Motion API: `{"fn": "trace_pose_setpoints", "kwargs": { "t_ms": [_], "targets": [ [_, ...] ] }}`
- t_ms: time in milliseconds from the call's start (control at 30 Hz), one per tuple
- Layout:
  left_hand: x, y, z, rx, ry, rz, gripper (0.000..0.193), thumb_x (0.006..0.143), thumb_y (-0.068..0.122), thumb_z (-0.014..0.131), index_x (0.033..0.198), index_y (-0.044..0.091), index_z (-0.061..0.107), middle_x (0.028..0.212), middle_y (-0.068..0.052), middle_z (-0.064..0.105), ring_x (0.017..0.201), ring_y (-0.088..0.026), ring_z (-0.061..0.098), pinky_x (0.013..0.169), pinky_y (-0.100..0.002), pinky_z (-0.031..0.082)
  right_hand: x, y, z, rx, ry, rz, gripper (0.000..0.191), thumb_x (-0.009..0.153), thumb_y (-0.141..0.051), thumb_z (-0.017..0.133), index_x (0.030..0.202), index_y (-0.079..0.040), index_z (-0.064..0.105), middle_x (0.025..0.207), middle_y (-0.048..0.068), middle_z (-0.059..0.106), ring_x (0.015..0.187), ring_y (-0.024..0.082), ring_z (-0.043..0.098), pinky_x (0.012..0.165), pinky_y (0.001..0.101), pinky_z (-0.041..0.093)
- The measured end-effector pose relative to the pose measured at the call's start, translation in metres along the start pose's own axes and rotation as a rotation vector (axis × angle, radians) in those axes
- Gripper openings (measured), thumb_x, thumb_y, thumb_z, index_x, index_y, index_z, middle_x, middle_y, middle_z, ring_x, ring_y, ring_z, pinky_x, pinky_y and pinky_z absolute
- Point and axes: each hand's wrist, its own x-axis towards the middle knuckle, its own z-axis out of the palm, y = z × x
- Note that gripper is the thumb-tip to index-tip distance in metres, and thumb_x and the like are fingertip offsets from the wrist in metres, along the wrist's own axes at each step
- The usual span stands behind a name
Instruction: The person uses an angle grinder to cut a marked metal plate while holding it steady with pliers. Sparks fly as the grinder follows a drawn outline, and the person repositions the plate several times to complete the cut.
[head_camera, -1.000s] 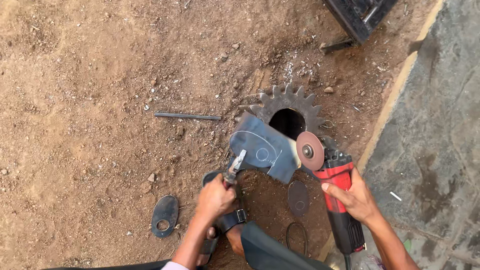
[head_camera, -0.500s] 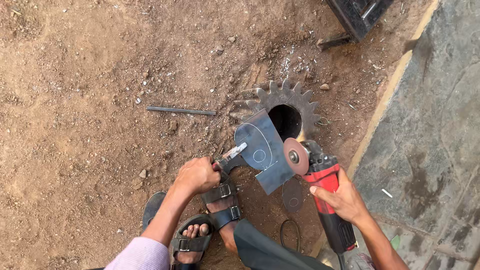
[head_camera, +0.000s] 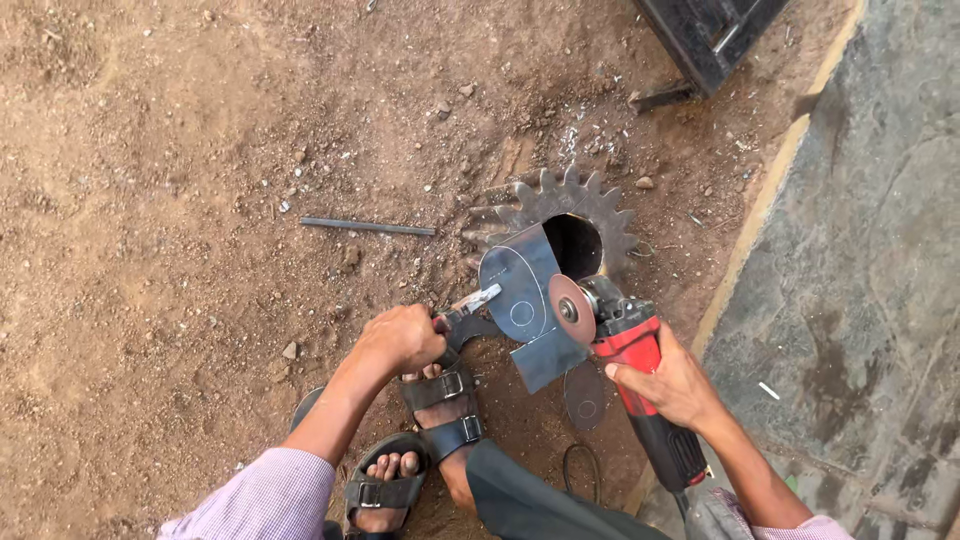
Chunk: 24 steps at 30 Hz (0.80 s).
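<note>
Left hand (head_camera: 400, 340) fisted tight on locking pliers (head_camera: 470, 310), clamping steel plate (head_camera: 525, 300) just right of it. Right hand (head_camera: 675, 385) wrapped around red angle grinder (head_camera: 630, 350); disc (head_camera: 572, 310) touching plate edge. Toothed sprocket (head_camera: 560, 200) just beyond both hands.

Red-and-black angle grinder (head_camera: 640, 385), grey steel sheet (head_camera: 535, 300), rusty-brown toothed gear (head_camera: 560, 205) — black sandals (head_camera: 440, 405), pale checked sleeve (head_camera: 265, 500).

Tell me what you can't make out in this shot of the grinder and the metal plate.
Head view only:
- Pliers: jaws' bite on the metal plate is too small to judge; the left hand covers the handles.
- Grinder: right hand hides its switch.
- Toothed wheel: plate covers its lower part.
- Black frame: cut by the top edge.
</note>
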Motion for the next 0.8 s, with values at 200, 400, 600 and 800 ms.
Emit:
{"fn": "trace_pose_setpoints", "kwargs": {
  "t_ms": [200,400,600,800],
  "targets": [
    [0.002,0.003,0.005,-0.05,-0.01,0.018,0.041,0.09,0.037,0.057,0.105,0.002,0.073,0.107,-0.028,0.072,0.108,-0.043,0.069,0.098,-0.051,0.052,-0.002,0.017,0.006,0.421,0.069,-0.087,0.066,0.075,-0.034,0.081,0.127,-0.003,0.057,0.109,0.01,0.071,0.098,0.019,0.066,0.089,0.0359,0.053],
    [0.007,0.015,0.017,0.026,0.05,0.017,0.041,0.092,0.038,0.057,0.105,0.002,0.073,0.105,-0.029,0.071,0.106,-0.044,0.069,0.097,-0.052,0.052,-0.008,0.032,0.0,0.61,0.139,-0.086,0.057,0.076,-0.029,0.078,0.124,-0.003,0.057,0.104,0.007,0.069,0.09,0.014,0.064,0.08,0.0338,0.054],
    [0.005,0.02,0.021,0.066,0.012,0.001,0.045,0.093,0.039,0.054,0.101,0.0,0.076,0.107,-0.028,0.072,0.106,-0.043,0.071,0.097,-0.05,0.054,-0.025,0.028,0.0,0.619,0.166,0.01,0.057,0.076,-0.034,0.076,0.123,-0.005,0.061,0.101,0.006,0.07,0.088,0.015,0.064,0.078,0.0339,0.054],
    [-0.004,0.021,0.013,0.098,0.024,-0.009,0.046,0.092,0.04,0.055,0.105,0.001,0.075,0.112,-0.028,0.071,0.111,-0.042,0.068,0.1,-0.049,0.052,-0.037,0.019,0.001,0.652,0.109,-0.022,0.061,0.074,-0.035,0.078,0.123,-0.003,0.06,0.1,0.008,0.07,0.089,0.017,0.065,0.08,0.0349,0.054]
  ]
}}
